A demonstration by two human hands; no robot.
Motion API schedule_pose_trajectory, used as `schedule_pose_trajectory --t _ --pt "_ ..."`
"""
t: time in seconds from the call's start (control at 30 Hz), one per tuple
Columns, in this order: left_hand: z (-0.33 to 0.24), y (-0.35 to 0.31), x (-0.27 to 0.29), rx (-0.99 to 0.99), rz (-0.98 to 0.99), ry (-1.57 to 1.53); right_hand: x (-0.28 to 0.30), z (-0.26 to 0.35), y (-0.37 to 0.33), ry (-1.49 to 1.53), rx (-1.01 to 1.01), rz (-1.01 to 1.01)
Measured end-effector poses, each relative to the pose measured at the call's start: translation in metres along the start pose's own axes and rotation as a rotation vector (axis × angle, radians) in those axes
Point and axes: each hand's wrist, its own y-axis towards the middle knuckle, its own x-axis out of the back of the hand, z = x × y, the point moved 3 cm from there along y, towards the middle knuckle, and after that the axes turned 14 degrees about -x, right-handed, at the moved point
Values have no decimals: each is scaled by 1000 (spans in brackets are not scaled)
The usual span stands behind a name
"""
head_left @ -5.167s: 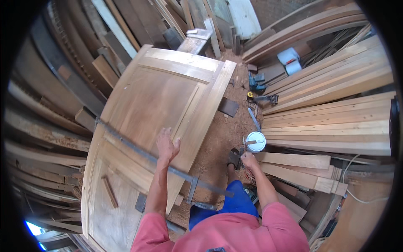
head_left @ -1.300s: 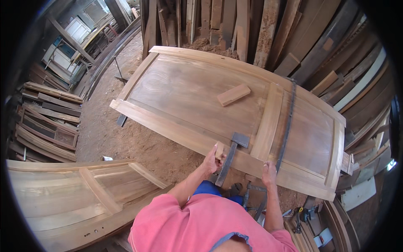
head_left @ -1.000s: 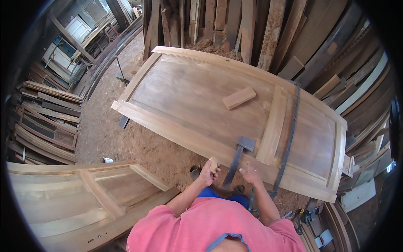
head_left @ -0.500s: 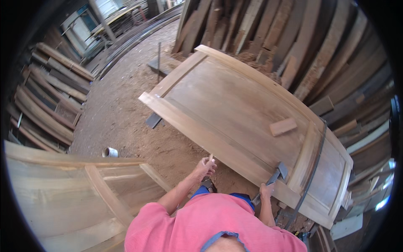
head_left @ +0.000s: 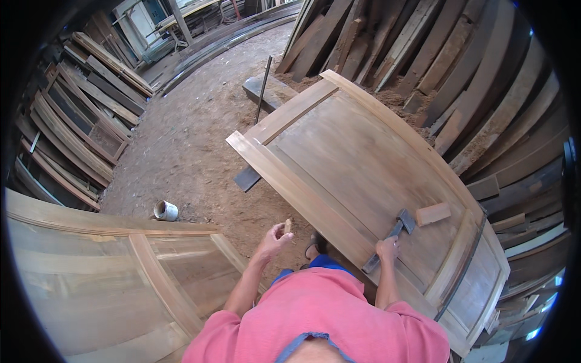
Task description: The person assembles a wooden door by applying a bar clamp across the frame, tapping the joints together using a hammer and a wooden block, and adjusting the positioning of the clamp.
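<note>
In my left hand (head_left: 276, 241), pinched between thumb and fingers, is a small piece of wood (head_left: 288, 225), light brown and held upright. My right hand (head_left: 388, 249) grips a hammer (head_left: 405, 221) by its flat, dark handle; the grey head points away from me, over the panelled wooden door (head_left: 339, 151). That door lies raised off the ground in front of me, to the right. On its panel, just right of the hammer head, sits a short wood block (head_left: 433, 213). My left hand is in the gap off the door's near edge.
A second panelled door (head_left: 66, 266) stands at my left. Beyond it, a white bucket (head_left: 166, 210) is on the dirt floor. A dark bar (head_left: 461, 272) crosses the right end of the first door. Stacked planks (head_left: 417, 60) line the far right; boards (head_left: 72, 133) lean far left.
My view has shifted. My right hand and hammer have moved farther over the door's panel, closer to the block. My left hand still holds the small wood piece, now a little farther left.
</note>
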Motion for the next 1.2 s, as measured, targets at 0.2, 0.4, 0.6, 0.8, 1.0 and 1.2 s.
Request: schedule_pose_trajectory --t 0.2,0.4,0.6,0.8,1.0,1.2 --pt "-38 96 -12 -2 118 299 17 169 -60 376 680 453" --pt "-48 175 -6 -101 131 538 -24 287 -146 541 532 1408" --pt "-32 199 56 -467 159 694 -83 356 -128 757 534 1187" --pt "-34 223 177 -195 19 506 -105 384 -58 853 288 629" --pt "14 252 334 -108 -32 455 -96 397 -95 282 384 -58" --pt "-43 295 388 -186 79 565 -103 393 -170 364 236 -246"
